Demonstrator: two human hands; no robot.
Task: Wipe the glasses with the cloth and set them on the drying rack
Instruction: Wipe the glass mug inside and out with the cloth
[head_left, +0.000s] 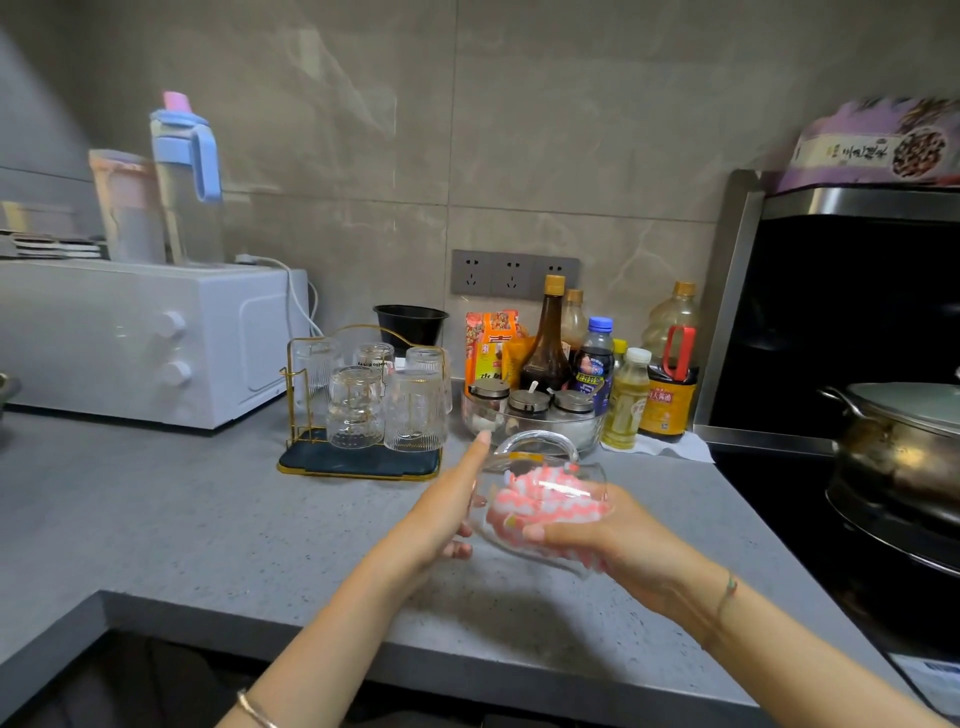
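The fingers (535, 531) of your right hand (618, 540) are curled round the pink-and-white cloth (545, 493), which is stuffed into the mouth of the glass (524, 457). Your left hand (447, 514) grips the base of the glass, fingers curled under it and forefinger straight along its side. You hold the glass tilted, handle up, above the countertop (208, 519), toward its right end. The drying rack (358, 462) stands nearer the back edge, carrying upturned glasses (413, 410). The bottles (545, 343) at the back edge bear Chinese labels, too blurred to read.
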